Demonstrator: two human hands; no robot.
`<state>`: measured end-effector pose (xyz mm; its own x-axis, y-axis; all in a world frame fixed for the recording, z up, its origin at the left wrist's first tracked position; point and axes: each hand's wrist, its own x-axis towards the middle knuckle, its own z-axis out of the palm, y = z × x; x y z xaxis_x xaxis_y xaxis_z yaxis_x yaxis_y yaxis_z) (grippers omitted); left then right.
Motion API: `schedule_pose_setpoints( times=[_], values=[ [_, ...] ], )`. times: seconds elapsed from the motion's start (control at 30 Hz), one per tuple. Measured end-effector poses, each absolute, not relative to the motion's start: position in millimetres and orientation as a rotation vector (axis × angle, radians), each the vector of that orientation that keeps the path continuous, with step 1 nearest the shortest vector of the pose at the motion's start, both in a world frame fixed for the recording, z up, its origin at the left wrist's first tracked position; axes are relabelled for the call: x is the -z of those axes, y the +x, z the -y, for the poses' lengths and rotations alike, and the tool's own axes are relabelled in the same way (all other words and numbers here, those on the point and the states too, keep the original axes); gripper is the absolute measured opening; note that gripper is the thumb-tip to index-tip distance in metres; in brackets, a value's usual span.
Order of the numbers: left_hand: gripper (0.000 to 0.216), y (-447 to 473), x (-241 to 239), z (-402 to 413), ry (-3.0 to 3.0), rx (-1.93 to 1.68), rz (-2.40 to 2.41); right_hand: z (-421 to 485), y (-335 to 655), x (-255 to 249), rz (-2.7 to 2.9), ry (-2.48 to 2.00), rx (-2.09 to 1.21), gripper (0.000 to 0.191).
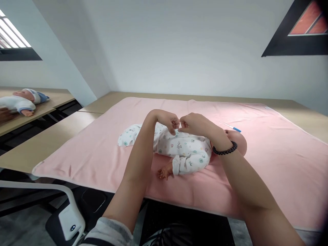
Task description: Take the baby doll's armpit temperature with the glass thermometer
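A baby doll (237, 138) lies on its back on a pink blanket (102, 160), head to the right. It wears a white romper (184, 145) with small coloured prints. Over the doll's belly, my left hand (167, 120) has its fingers curled in a pinch at the romper's front. Close beside it, my right hand (194, 123) pinches at the same spot, fingertips almost meeting the left ones. The exact bit of fabric between the fingers is partly hidden. The doll's near arm (166, 170) stretches toward me, and my right wrist partly covers its head.
A thin white stick with a blue end (236, 129), perhaps a thermometer, lies beyond the doll's head. Another doll (20, 100) lies on a table to the left, with a person's hand (6, 114) at it. A chair (69, 218) stands at lower left.
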<state>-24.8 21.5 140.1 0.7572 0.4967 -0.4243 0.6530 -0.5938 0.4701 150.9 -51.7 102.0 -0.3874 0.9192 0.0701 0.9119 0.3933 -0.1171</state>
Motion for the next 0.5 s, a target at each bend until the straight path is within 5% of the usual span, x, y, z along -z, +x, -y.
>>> schedule_pose_setpoints(
  times=[0.5],
  values=[
    [0.016,-33.0,-142.7,3.0,2.266,0.093,-1.025,56.7,140.4,-101.6,2.592,-1.590,-0.247,0.013]
  ],
)
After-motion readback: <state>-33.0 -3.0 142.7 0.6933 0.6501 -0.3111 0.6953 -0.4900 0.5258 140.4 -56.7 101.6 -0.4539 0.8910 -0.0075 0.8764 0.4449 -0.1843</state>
